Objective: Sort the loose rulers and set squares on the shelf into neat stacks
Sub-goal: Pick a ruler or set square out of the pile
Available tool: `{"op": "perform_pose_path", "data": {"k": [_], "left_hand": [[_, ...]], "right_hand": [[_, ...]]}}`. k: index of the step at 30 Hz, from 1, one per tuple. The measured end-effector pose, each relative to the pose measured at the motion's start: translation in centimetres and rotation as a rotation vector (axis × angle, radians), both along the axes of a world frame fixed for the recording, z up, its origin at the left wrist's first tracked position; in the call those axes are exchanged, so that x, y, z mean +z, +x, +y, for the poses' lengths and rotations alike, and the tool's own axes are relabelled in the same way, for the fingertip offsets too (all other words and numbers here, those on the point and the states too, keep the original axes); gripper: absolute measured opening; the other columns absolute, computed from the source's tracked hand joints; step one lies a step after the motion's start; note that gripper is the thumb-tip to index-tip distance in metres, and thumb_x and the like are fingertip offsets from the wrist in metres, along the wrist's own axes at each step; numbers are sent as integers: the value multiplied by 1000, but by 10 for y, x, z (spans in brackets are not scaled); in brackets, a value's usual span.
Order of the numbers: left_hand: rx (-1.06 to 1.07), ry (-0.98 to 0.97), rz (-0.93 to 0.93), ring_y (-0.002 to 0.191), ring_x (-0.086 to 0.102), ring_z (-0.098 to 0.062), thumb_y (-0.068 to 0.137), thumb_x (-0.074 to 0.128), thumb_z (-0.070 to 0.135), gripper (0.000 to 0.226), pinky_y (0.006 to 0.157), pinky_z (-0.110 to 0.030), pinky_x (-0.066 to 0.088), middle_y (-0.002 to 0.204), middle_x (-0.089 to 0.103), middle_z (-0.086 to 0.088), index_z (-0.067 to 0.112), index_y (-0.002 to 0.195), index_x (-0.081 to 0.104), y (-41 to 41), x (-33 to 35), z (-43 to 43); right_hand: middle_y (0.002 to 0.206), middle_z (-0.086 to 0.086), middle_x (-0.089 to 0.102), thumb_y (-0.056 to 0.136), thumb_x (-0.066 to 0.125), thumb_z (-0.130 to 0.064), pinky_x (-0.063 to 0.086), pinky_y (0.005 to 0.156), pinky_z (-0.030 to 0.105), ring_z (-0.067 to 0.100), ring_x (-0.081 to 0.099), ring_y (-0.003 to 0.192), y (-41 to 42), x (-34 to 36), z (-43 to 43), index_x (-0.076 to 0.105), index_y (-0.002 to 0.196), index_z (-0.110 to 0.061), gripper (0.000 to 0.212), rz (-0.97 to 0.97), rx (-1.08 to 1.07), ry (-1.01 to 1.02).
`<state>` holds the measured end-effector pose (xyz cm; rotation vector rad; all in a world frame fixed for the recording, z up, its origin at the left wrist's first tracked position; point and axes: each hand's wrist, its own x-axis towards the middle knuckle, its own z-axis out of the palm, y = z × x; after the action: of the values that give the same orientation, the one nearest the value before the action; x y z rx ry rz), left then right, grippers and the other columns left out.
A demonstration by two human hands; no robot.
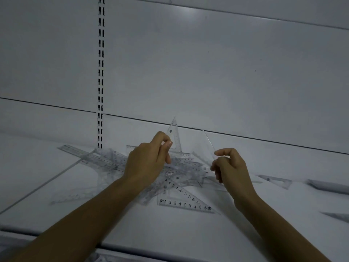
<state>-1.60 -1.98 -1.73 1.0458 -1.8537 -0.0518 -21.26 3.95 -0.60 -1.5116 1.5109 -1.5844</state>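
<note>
A jumbled pile of clear plastic rulers and set squares (pixel 181 167) lies on the white shelf (pixel 56 214). My left hand (pixel 149 159) pinches a narrow clear set square (pixel 175 135) and holds it upright above the pile. To the right, my right hand (pixel 229 167) pinches a second clear set square (pixel 208 146), also lifted and tilted on edge. In front of the pile a flat set square with printed numbers (pixel 187 202) rests on the shelf. A long ruler (pixel 79 153) sticks out of the pile to the left.
One set square (pixel 275 181) lies alone on the shelf at the right, with more clear pieces (pixel 328 186) near the right edge. The white back panel with a slotted upright (pixel 101 72) rises behind. The shelf's front edge (pixel 170 251) runs below my forearms.
</note>
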Motion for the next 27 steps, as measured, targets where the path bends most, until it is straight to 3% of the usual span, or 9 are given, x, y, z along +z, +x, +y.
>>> {"op": "perform_pose_path", "data": {"k": [2,5,7,11,14,17,19,22,27], "left_hand": [[-6,9,-24,50,54,4,98,29,42,19,52,-26,46,67,67,17,31,101,45,-1,-1,0],[-17,2,-51,50,54,5,99,30,39,19,51,-26,45,66,66,16,30,102,46,-2,-1,0],[-28,-2,-69,51,54,5,99,31,37,18,50,-24,43,65,66,16,29,102,47,-2,-1,0],[-72,-11,-94,52,56,2,100,33,36,14,50,-24,45,65,66,16,30,100,47,-2,-2,3],[-124,-17,-105,50,56,2,99,35,34,12,51,-26,47,65,67,14,30,97,46,-3,-1,5],[-192,-16,-126,48,55,1,99,36,34,11,52,-27,49,64,67,13,31,95,46,-4,0,7],[-217,-23,-134,46,56,-5,98,35,36,13,52,-31,51,64,67,13,31,96,47,-5,1,8],[-238,-39,-127,45,56,-10,97,34,38,16,52,-33,52,64,67,13,29,96,48,-7,3,11],[-261,-65,-182,48,57,-7,96,32,42,20,53,-34,52,63,66,18,30,96,48,-18,14,13]], "right_hand": [[63,-4,50,94,50,-25,36,55,24,4,42,51,-2,-1,0,52,96,-23,3,55,-14,-38],[55,-10,41,79,58,-56,36,54,18,1,38,48,-1,-1,3,53,97,-25,36,165,-25,-134],[57,-7,39,68,61,-60,35,52,13,1,37,50,1,1,5,54,97,-25,46,197,-31,-170],[59,-5,50,79,50,-58,37,53,16,0,43,49,3,0,4,61,94,-20,42,252,-20,-160],[58,3,62,98,36,-42,40,44,19,5,51,44,3,-3,2,67,82,-14,44,197,32,-125],[55,2,62,102,34,-28,39,43,17,5,50,44,0,-4,1,66,79,-16,42,184,1,-131],[60,0,63,101,35,-19,39,45,17,7,52,48,0,-1,1,66,87,-17,34,164,1,-130],[77,3,69,99,41,-13,46,48,21,12,59,56,-3,6,3,53,115,-16,20,102,68,-97],[99,10,66,94,54,-10,55,52,28,22,67,60,-29,26,22,39,133,-15,41,47,53,-73]]}}
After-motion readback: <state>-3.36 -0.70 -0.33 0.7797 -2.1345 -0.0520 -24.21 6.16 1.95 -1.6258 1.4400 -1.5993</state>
